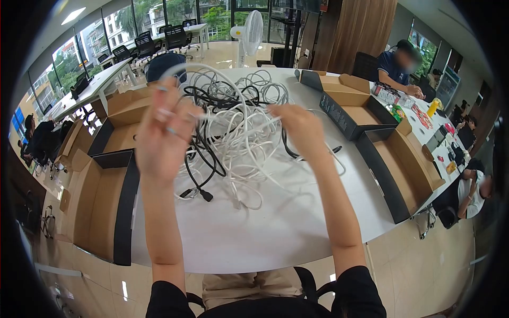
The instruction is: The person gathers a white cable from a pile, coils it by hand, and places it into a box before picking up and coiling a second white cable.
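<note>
A tangled heap of white, grey and black cables lies on the white table. My left hand is raised at the heap's left side, blurred by motion, with its fingers curled round a white cable. That cable arches up from this hand and over the heap. On the right side of the pile, my right hand is closed on a white cable stretched toward the left. A black plug rests on the table at the near left of the heap.
Open black cardboard boxes with brown insides stand at left and right. A white fan stands beyond the table. A person in dark blue sits at the right-hand table, which holds bottles and packets. Another person in white sits lower right.
</note>
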`<state>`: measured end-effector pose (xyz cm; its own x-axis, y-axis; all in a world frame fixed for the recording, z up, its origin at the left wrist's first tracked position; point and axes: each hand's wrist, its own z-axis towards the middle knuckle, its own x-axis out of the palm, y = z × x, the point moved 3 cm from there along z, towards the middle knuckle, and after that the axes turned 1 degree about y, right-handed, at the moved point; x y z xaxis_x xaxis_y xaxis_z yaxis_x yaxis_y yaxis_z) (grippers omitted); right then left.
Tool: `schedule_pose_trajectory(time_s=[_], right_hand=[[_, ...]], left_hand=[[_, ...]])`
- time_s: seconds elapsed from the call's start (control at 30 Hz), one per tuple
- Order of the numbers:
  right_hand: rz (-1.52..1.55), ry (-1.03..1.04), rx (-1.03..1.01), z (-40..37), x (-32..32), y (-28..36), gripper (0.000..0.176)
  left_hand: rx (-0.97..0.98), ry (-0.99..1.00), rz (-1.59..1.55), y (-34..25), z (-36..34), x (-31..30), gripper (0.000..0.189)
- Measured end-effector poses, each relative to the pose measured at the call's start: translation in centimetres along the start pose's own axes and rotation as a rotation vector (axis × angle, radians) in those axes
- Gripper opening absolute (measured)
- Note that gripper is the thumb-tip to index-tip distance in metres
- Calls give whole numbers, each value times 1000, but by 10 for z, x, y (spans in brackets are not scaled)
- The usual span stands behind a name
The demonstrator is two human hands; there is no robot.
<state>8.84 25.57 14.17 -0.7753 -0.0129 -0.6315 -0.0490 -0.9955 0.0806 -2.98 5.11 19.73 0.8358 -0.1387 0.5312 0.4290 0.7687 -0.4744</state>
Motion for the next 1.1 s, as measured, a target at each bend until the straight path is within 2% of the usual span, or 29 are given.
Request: schedule_pose_trajectory(time_s=[0.03, 0.1, 0.13, 0.17, 0.2, 0.23, 0.37, 0.43, 0.47, 0.5, 0.57, 0.6, 0.67, 0.7, 0.73, 0.77, 0.8, 0.83, 0.87, 0.9, 0.93, 0.97, 1.0, 1.07, 1.1], right_hand=[[19, -133, 34, 0, -14, -7, 20], [-66, -199, 274, -3, -43, -34, 20], [25, -285, 335, -6, -62, -46, 22], [-3, -352, 344, -17, -69, -83, 24], [107, -289, 554, -26, -87, -91, 26], [321, -342, 565, -40, -90, -127, 25], [509, -532, 746, -78, -108, -191, 25], [646, -581, 776, -97, -113, -238, 30], [542, -505, 825, -99, -121, -242, 30], [437, -429, 870, -100, -129, -244, 31], [271, -342, 934, -104, -141, -256, 35], [67, -351, 868, -111, -147, -273, 35], [-332, -352, 721, -128, -153, -304, 36], [-449, -284, 591, -124, -149, -282, 36], [-364, -137, 592, -119, -141, -267, 33], [-16, 0, 564, -119, -129, -263, 31], [333, 139, 521, -119, -115, -257, 28], [323, 212, 623, -113, -108, -238, 25], [312, 285, 722, -105, -97, -212, 22], [360, 225, 707, -100, -86, -197, 21], [394, 260, 614, -97, -76, -184, 20], [328, 402, 500, -91, -71, -169, 23], [258, 540, 383, -86, -71, -158, 28], [121, 652, 676, -90, -83, -180, 42], [-254, 704, 696, -90, -94, -201, 46]], left_hand=[[109, -62, 2, -15, -1, -6, 8], [355, -84, 101, -48, -3, -26, 5], [435, -135, 112, -67, -7, -40, 2], [514, -188, 124, -88, -13, -54, 4], [531, -180, 166, -108, -19, -69, 5], [548, -172, 209, -126, -27, -85, 7], [529, 5, 188, -152, -37, -107, 12], [667, -187, 262, -170, -48, -124, 16], [733, -283, 298, -175, -52, -129, 18], [873, -653, 391, -166, -51, -103, 21], [848, -369, 381, -202, -73, -141, 23], [829, -228, 375, -215, -81, -155, 24], [737, -170, 217, -214, -78, -148, 20], [665, -116, 123, -206, -72, -139, 19], [595, -62, 31, -196, -65, -129, 17], [514, 27, 67, -183, -55, -117, 11], [506, -35, 76, -169, -46, -104, 9], [499, -97, 88, -153, -38, -90, 9], [477, -64, 94, -137, -29, -78, 14], [424, -89, 111, -122, -22, -69, 21], [409, -125, 224, -109, -17, -65, 25], [359, -167, 238, -94, -13, -56, 27], [270, -102, 200, -83, -8, -51, 26], [217, -87, 201, -62, -4, -38, 23], [211, -122, 236, -53, -2, -30, 22]])
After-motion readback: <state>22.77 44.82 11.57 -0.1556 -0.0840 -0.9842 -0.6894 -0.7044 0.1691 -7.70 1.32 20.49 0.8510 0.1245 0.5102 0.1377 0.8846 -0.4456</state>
